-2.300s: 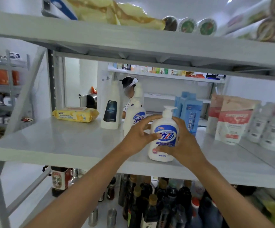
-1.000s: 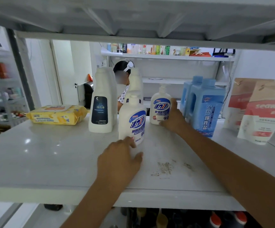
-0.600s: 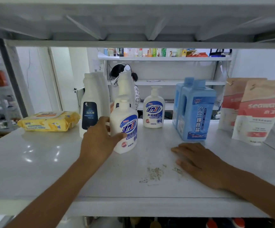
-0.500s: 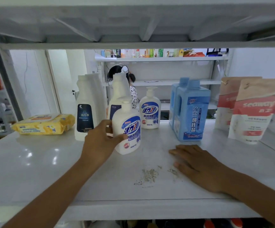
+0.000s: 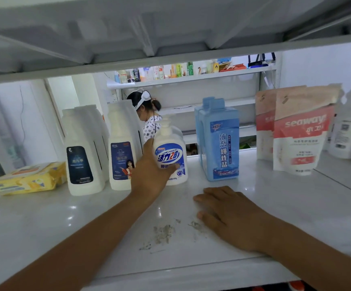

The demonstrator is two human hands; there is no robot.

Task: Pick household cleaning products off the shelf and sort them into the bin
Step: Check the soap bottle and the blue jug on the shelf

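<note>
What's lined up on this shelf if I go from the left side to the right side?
yellow wipes pack → white bottle with black label → white bottle with blue label → pump bottle, held by the left hand → blue bottles → red-and-white pouches → white bottles

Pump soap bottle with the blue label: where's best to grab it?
Probably grip the pump bottle round its wide middle, not the thin pump top. Come from the open front, like the left hand: it stands upright, a white bottle crowding one side, a blue jug the other.
</note>
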